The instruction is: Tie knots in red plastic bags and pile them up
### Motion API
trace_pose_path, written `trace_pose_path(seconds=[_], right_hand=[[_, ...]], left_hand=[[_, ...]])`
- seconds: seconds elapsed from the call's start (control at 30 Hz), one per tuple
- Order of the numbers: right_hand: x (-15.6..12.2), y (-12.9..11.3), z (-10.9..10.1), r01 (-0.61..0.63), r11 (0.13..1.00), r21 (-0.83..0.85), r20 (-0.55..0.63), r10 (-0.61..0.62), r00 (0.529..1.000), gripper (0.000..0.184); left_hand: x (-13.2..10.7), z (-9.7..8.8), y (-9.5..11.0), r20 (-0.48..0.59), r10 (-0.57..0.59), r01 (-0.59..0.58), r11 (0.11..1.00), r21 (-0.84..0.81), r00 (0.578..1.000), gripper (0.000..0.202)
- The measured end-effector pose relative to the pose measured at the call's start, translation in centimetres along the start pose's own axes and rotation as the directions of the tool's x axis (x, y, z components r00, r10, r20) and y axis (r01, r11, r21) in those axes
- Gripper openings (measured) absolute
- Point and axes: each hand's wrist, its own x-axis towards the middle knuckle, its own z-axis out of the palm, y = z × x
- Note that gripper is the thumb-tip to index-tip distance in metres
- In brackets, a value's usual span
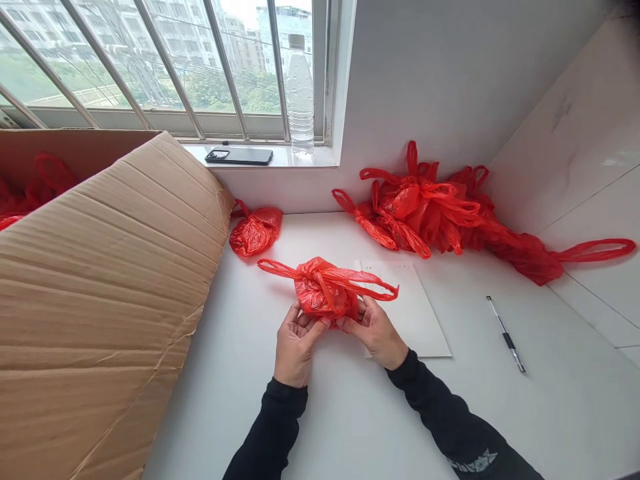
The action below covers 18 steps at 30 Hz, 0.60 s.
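A knotted red plastic bag (325, 290) with two long handle loops is between my hands over the white tabletop. My left hand (296, 343) grips its lower left side, thumb in front and fingers behind. On the lower right, my right hand (376, 330) holds the same bag, its thumb close to the left thumb. What the bag contains is hidden by the plastic. Partly behind the right hand lies a white sheet or pad (417, 320). Another red plastic bag (256, 231) sits farther back, beside the cardboard box.
A large cardboard box (110, 280) fills the left, with red bags (50, 177) inside. A heap of red plastic bags (425, 207) lies against the wall. A pen (506, 333) rests at right. The windowsill bears a phone (239, 156) and a clear bottle (300, 93).
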Motion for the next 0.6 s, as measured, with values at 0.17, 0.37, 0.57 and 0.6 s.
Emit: trace_pose_path(seconds=[0.17,0.37,0.57,0.6], right_hand=[[0.06,-0.18,-0.13,-0.015,1.000,0.005,-0.005,0.015,1.000,0.045],[-0.10,-0.22,-0.07,-0.030,0.999,-0.013,0.007,0.030,1.000,0.043],[-0.21,-0.10,-0.13,0.002,1.000,-0.009,-0.035,-0.002,0.999,0.047],[-0.18,-0.07,-0.16,0.004,1.000,0.002,-0.032,-0.004,0.999,0.046]], left_hand=[[-0.14,0.11,0.35,-0.008,-0.004,0.003,1.000,-0.028,1.000,0.043],[0.04,-0.41,0.17,-0.043,-0.043,0.041,0.998,-0.038,0.998,0.032],[-0.09,-0.31,0.16,-0.041,-0.016,0.014,0.999,-0.040,0.999,0.025],[-0.14,-0.23,0.20,-0.039,-0.010,0.009,0.999,-0.036,0.999,0.026]])
